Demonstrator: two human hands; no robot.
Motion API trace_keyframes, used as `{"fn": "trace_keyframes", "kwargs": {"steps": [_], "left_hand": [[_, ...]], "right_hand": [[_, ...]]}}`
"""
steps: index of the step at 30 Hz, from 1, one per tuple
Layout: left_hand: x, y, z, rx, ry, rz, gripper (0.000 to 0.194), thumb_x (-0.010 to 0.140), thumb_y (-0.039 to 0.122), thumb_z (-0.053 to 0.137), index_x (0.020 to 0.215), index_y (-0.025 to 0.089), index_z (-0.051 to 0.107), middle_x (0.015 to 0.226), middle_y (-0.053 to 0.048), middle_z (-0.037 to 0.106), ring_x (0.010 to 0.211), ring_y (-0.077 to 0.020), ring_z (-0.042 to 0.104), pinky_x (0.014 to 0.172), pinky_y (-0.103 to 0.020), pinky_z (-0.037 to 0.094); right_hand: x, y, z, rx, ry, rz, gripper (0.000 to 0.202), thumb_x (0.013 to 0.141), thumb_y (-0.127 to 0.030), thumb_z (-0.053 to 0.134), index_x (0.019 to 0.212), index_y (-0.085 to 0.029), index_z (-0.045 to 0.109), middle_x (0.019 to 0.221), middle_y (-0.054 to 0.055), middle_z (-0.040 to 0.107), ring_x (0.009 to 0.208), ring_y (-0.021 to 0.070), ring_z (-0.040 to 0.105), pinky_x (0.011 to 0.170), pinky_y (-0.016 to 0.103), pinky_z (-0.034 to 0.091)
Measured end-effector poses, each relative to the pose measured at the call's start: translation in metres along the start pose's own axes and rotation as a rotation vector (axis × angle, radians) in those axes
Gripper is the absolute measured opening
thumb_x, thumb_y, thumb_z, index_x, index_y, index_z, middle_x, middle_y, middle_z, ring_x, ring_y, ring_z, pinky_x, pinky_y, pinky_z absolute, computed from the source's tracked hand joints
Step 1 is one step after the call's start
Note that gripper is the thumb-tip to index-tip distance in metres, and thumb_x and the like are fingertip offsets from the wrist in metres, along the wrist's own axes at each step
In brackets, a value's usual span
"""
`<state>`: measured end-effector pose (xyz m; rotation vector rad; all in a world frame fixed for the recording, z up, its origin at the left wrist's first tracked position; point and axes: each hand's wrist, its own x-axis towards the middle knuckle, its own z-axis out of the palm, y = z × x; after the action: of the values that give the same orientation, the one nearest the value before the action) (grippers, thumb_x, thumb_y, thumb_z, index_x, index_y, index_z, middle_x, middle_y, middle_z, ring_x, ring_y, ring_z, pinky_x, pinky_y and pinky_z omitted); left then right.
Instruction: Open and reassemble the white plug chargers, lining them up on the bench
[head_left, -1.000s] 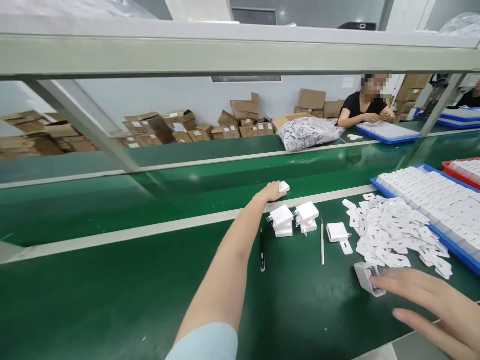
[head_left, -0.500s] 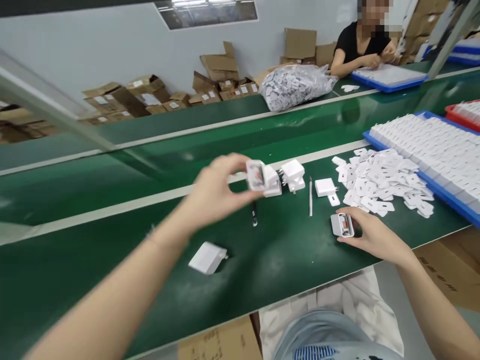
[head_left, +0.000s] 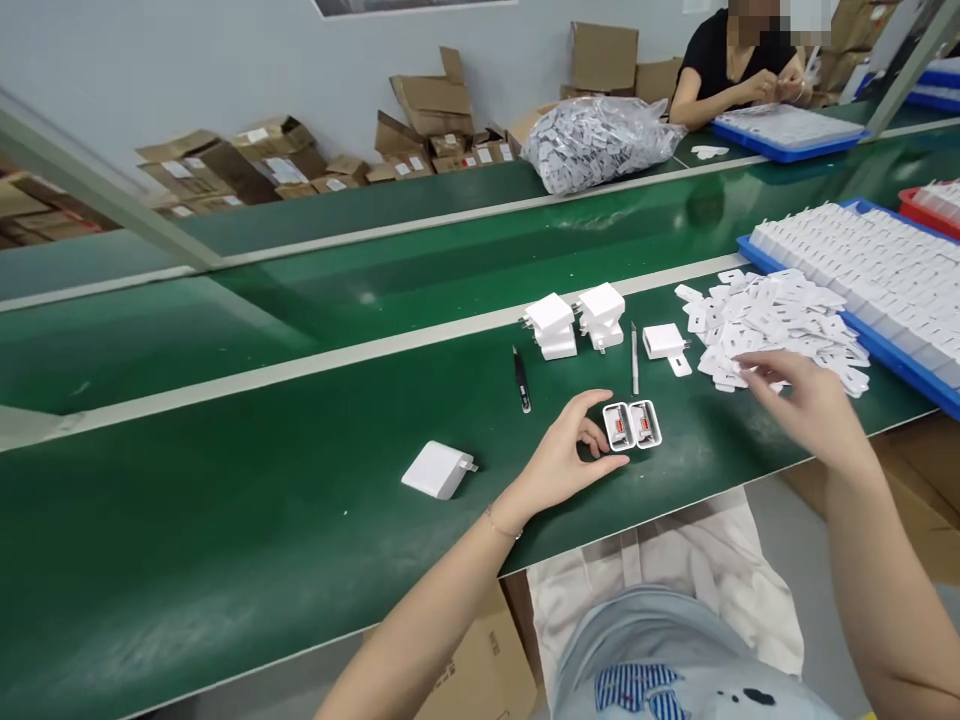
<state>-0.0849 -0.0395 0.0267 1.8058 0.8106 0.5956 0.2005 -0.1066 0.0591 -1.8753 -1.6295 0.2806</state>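
Two white charger housings stand side by side on the green bench, open ends up, with red and metallic parts inside. My left hand curves around the left one, thumb and fingers apart. At the near edge of a pile of flat white plastic plates, my right hand has thumb and index finger close together on a plate. Between the hands and the bench's back strip lie a white charger with a plate beside it, and a slim silver tool. Black tweezers lie farther left.
Stacked white chargers stand near the back strip, and one charger lies to the left. A blue tray of white parts sits at right. Across the bench are a bag of parts and a co-worker with another tray.
My left hand has put its charger housing down beside the other and loosened its fingers. My right hand has let go of its housing and moved up and right to the plate pile.
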Motion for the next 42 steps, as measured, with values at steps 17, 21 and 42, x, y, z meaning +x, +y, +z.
{"fn": "trace_keyframes", "kwargs": {"steps": [17, 21, 42], "left_hand": [[-0.002, 0.007, 0.007, -0.835, -0.180, -0.178, 0.071, 0.084, 0.051, 0.061, 0.143, 0.024, 0.035, 0.131, -0.016, 0.057, 0.078, -0.0226, 0.072, 0.069, -0.032, 0.060], [0.000, 0.006, 0.007, -0.865, -0.179, -0.184, 0.073, 0.084, 0.054, 0.061, 0.141, 0.017, 0.038, 0.092, -0.012, 0.072, 0.083, -0.0265, 0.072, 0.078, -0.037, 0.058], [0.011, 0.003, 0.017, -0.716, -0.034, -0.198, 0.056, 0.072, 0.036, 0.077, 0.118, 0.018, 0.051, 0.144, -0.017, 0.042, 0.070, -0.0194, 0.073, 0.064, -0.029, 0.063]], "right_hand": [[0.018, -0.041, 0.013, 0.364, -0.058, -0.077, 0.025, 0.079, -0.044, 0.067, 0.083, -0.020, 0.073, 0.090, 0.007, 0.069, 0.074, 0.0174, 0.060, 0.061, 0.030, 0.049], [0.018, -0.072, 0.023, 0.462, -0.354, -0.242, 0.026, 0.082, -0.040, 0.066, 0.098, -0.021, 0.074, 0.081, 0.005, 0.068, 0.062, 0.0126, 0.056, 0.057, 0.027, 0.047], [0.035, -0.077, 0.040, -0.069, -0.425, -0.726, 0.029, 0.092, -0.025, 0.047, 0.103, -0.018, 0.073, 0.091, 0.011, 0.058, 0.086, 0.0222, 0.052, 0.072, 0.034, 0.042]]}}
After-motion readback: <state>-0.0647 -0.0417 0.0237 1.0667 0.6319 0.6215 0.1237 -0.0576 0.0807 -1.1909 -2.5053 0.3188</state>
